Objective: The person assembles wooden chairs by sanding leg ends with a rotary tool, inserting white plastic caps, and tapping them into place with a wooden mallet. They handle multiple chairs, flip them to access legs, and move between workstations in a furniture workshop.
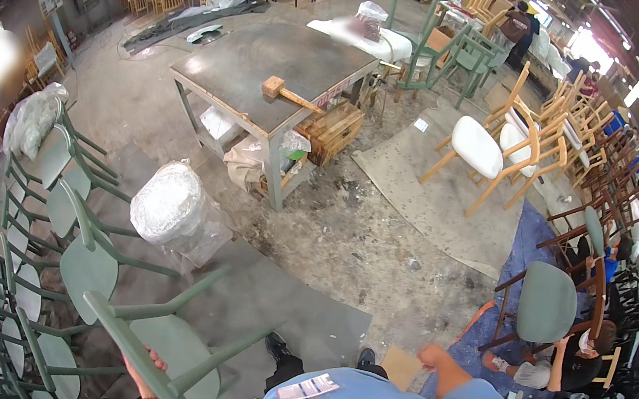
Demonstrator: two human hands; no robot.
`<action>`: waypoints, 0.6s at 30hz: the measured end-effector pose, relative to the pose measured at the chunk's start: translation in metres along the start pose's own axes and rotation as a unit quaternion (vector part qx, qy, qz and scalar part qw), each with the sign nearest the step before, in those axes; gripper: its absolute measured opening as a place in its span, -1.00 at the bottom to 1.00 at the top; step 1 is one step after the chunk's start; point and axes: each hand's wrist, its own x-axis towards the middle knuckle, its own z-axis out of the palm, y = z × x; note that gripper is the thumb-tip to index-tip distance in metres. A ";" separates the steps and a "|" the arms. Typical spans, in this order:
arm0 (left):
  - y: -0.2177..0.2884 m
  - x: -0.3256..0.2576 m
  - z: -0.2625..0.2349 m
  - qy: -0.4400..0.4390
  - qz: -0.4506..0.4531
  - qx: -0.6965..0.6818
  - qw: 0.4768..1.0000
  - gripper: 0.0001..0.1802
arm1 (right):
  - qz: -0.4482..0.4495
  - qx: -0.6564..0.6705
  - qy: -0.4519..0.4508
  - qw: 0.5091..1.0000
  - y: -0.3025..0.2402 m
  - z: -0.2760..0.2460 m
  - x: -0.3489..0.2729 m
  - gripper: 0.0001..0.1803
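Observation:
A green wooden chair stands tilted at the lower left, its legs pointing up and to the right. My left hand is closed on the chair's frame, fingers wrapped over the rail beside the seat. Further left, several matching green chairs stand in a row close to it. Out to the right of my body, my right hand hangs with its fingers curled in, and nothing shows in it. Near that hand a piece of cardboard lies on the floor.
Ahead is a metal-topped table bearing a wooden mallet. A plastic-wrapped round bundle stands left of centre. Light wooden chairs with white seats stand right. A co-worker sits beside a dark-framed chair on a blue sheet.

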 end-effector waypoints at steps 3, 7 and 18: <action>0.015 -0.030 0.002 -0.121 0.012 -0.068 0.990 -0.41 | 0.075 0.056 -0.051 0.994 0.004 -0.011 0.021 -0.70; 0.009 -0.072 0.043 -0.199 0.042 -0.156 0.967 -0.48 | 0.018 0.179 0.005 0.984 0.031 -0.030 0.042 -0.71; 0.018 -0.228 0.428 -0.496 0.433 -0.087 0.748 -0.40 | -0.242 0.247 -0.132 0.929 0.060 -0.110 -0.002 -0.16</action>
